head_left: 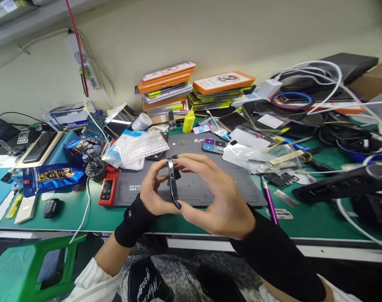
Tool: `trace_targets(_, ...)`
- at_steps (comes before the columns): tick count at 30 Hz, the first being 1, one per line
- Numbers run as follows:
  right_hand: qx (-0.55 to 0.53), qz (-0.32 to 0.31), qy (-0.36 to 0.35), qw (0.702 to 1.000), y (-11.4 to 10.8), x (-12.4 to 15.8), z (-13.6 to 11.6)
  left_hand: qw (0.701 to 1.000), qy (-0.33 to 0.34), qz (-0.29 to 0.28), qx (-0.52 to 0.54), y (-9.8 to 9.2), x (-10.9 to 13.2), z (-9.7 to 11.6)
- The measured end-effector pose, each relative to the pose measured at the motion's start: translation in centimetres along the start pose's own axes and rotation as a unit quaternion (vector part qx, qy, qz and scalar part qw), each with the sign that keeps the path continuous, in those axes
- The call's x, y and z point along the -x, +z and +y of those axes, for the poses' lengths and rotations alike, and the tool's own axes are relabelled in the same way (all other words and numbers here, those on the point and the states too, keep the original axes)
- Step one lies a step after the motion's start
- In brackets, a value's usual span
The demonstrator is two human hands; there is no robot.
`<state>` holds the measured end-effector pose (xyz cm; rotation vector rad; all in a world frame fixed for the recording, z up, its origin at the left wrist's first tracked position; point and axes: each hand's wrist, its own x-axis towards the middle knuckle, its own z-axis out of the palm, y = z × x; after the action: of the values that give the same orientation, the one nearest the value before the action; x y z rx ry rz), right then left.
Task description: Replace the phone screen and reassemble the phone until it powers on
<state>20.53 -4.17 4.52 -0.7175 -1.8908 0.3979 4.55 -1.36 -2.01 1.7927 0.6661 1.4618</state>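
Between both hands a dark smartphone (pixel 172 180) stands edge-on, its bottom edge with the charging port turned towards me. My left hand (pixel 153 191) closes on it from the left, thumb at the near lower end. My right hand (pixel 218 195) arches over from the right, fingertips at the phone's upper end and thumb at the lower end. The phone's two faces are mostly hidden by this angle. Below the hands lies a grey work mat (pixel 194 191) with printed markings.
Left of the mat are a red device with a display (pixel 107 191), a screwdriver holder (pixel 94 163) and a blue pouch (pixel 52 178). Bubble wrap (pixel 143 149) lies behind. To the right are a purple pen-like tool (pixel 269 199), a razor blade (pixel 283 214) and tangled cables (pixel 342 134). Orange boxes (pixel 224 82) stand stacked at the wall.
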Motion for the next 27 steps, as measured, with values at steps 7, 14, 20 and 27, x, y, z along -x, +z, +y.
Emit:
trace_targets(7,0.036,-0.030,-0.014,0.999,-1.0,-0.5,0.5,1.000,0.021,-0.014,0.005,-0.2,-0.3,0.4)
trace_targets(14,0.064,-0.028,-0.044,0.997,-1.9,-1.0,0.6,0.998,-0.025,-0.020,-0.048,-0.2,0.0,0.4)
trace_targets(20,0.071,-0.060,-0.044,0.995,-2.2,-1.1,0.7,0.999,-0.003,-0.023,-0.035,-0.2,-0.1,0.4)
trace_targets(27,0.069,-0.047,-0.038,0.996,-2.1,-1.2,0.7,0.999,-0.001,-0.027,-0.046,-0.2,-0.3,0.5)
